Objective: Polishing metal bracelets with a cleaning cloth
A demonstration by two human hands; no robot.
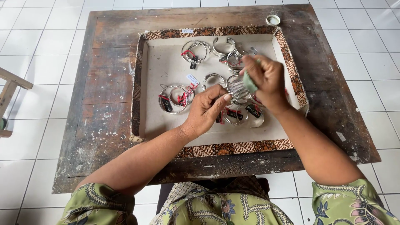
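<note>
L hand [207, 109] pinches a shiny silver bracelet [236, 88] tight. R hand [266, 79] squeezes a small green cloth [250, 83] w/ fingers closed, touching it, over the tray [143, 87] of bracelets.

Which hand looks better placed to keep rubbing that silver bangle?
Probably the right hand: it holds the green cloth against the silver bangle, which the left hand steadies above the tray.
</note>
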